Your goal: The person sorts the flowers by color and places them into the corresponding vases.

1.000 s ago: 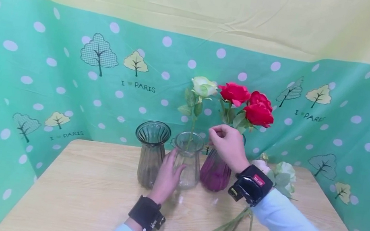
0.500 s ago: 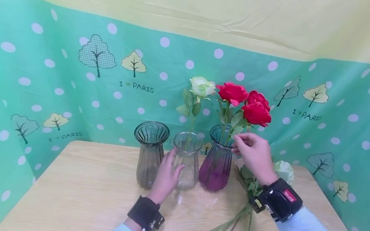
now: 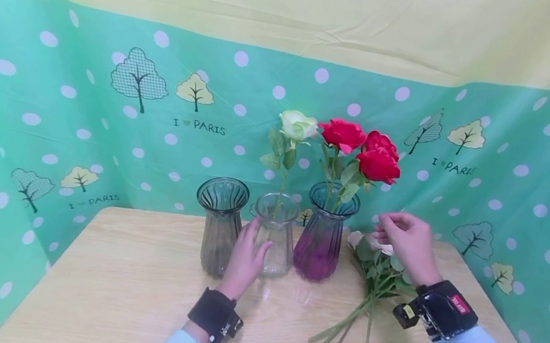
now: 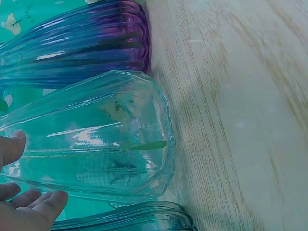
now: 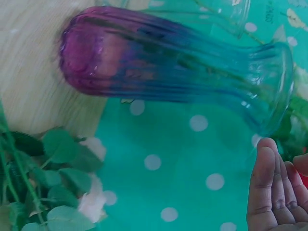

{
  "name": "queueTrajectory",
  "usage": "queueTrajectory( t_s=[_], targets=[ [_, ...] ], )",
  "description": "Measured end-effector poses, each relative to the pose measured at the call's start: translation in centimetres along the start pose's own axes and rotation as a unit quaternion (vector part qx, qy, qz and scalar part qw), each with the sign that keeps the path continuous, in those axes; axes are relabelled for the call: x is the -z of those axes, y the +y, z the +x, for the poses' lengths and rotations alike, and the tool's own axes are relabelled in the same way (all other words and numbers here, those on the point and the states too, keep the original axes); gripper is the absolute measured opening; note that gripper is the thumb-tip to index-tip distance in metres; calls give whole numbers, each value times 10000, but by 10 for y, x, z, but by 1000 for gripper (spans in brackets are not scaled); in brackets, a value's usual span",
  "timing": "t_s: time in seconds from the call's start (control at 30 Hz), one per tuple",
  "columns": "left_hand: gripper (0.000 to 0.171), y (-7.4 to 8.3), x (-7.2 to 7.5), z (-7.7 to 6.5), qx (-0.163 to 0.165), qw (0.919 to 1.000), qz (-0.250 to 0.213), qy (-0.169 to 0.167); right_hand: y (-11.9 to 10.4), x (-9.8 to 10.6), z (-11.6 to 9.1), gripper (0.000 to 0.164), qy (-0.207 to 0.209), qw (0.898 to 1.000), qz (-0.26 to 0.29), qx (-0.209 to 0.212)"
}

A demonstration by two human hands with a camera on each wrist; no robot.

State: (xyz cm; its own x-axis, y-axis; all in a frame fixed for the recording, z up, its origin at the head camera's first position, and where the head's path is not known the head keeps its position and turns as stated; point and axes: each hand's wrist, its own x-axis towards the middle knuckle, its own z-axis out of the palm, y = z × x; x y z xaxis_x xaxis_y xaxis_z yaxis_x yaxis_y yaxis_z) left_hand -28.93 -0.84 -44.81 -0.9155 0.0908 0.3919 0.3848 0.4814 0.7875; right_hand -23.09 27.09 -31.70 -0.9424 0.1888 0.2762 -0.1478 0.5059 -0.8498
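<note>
My left hand [image 3: 245, 257] is at the left side of the clear glass vase [image 3: 277, 251], its fingers fairly straight and the thumb held apart in front of the glass. One pale green-white rose [image 3: 298, 125] stands in that vase, its stem end [image 4: 149, 145] visible through the glass. My right hand [image 3: 411, 246] hovers over the roses lying at the right, fingers loosely bent and holding nothing. Left of it, apart from the hand, the purple-blue vase [image 3: 318, 245] holds red roses [image 3: 380, 157].
A grey ribbed vase [image 3: 219, 235] stands close to my left hand. Several pale roses [image 3: 373, 267] lie on the wooden table [image 3: 133, 299], stems pointing toward me. A green dotted cloth [image 3: 234, 152] hangs behind and at both sides.
My right hand has moved right, away from the clear and purple-blue vases to above the lying roses. My left hand has stayed beside the clear vase.
</note>
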Motion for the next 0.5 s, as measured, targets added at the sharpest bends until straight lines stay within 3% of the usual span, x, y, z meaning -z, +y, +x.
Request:
queueTrajectory(
  t_s=[0.5],
  targets=[
    [64, 0, 0, 1, -21, 9999, 101, -10, 63, 24, -16, 52, 48, 9915, -747, -1060]
  ],
)
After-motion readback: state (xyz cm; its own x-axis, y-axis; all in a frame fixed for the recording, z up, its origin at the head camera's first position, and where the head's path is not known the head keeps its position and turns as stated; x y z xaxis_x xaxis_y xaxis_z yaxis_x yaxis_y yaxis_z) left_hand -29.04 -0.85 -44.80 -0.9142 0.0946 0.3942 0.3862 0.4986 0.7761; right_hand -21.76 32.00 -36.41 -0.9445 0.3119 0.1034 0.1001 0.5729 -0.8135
